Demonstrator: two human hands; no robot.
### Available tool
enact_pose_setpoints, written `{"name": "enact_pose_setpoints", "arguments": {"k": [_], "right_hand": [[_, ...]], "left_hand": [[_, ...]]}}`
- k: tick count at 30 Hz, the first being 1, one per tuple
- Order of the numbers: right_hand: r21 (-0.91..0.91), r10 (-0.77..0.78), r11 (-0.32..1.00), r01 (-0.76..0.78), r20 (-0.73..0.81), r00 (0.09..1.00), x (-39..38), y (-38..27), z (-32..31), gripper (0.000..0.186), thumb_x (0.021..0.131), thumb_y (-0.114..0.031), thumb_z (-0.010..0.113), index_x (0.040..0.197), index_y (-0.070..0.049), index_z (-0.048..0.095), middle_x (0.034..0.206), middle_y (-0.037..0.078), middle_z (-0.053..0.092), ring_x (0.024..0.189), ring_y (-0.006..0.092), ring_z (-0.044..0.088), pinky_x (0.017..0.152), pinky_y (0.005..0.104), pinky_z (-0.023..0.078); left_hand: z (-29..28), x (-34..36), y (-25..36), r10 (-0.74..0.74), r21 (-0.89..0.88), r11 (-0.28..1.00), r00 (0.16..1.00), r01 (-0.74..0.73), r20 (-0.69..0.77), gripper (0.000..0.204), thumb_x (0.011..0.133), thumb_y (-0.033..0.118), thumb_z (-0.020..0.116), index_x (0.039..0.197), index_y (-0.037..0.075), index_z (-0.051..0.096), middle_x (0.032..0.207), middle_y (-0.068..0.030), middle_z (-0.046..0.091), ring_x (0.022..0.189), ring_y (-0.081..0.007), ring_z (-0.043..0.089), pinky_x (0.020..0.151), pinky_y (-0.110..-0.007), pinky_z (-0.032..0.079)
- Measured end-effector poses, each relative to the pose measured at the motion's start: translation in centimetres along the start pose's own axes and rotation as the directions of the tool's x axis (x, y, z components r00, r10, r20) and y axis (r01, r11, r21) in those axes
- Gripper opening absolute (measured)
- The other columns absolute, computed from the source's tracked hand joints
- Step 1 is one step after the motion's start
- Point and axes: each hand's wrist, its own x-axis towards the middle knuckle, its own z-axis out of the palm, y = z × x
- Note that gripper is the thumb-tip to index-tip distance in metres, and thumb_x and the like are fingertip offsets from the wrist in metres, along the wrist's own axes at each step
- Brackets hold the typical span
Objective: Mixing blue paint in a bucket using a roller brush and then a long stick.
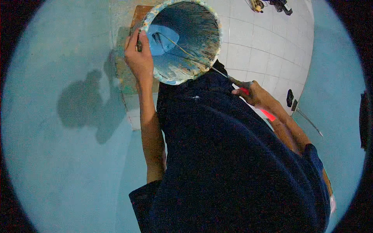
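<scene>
the left hand (139, 58), fingers curled over the rim, holds a paint-crusted bucket (182, 39) tilted up at chest height, while the right hand (248, 91) pinches a thin red-handled stirrer (186, 52) reaching into the blue paint (160, 40), apparently mid-stir.

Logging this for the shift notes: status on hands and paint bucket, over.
Left hand grips paint bucket rim. Right hand holds thin stirring rod, tip down in blue paint. Nothing blocking; dark shirt below bucket.
</scene>
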Motion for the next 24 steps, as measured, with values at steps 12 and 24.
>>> {"name": "enact_pose_setpoints", "arguments": {"k": [12, 24], "right_hand": [[0.117, -0.134, 0.981, 0.152, -0.149, 0.980, 1.0, 2.4, 1.8, 0.047, 0.092, -0.032, 0.055, 0.136, -0.019, 0.044, 0.081, 0.022, 0.061, 0.072, 0.0379, 0.057, 0.067, 0.0453, 0.046], [-0.031, -0.030, 0.999, 0.026, -0.132, 0.991, 0.6, 1.5, 1.5, 0.050, 0.091, -0.024, 0.054, 0.139, -0.020, 0.039, 0.067, 0.022, 0.059, 0.053, 0.0346, 0.056, 0.056, 0.0435, 0.045]], "left_hand": [[0.4, -0.1, -2.3, -0.061, -0.015, 0.998, 0.998, 0.061, 0.015, 0.036, 0.094, 0.023, 0.052, 0.112, -0.007, 0.060, 0.104, -0.0214, 0.064, 0.095, -0.0281, 0.062, 0.084, -0.035, 0.046], [0.7, -0.3, -2.3, -0.035, -0.031, 0.999, 0.999, 0.035, 0.003, 0.037, 0.093, 0.024, 0.053, 0.112, -0.006, 0.061, 0.105, -0.0210, 0.065, 0.097, -0.0282, 0.062, 0.085, -0.035, 0.045]]}}
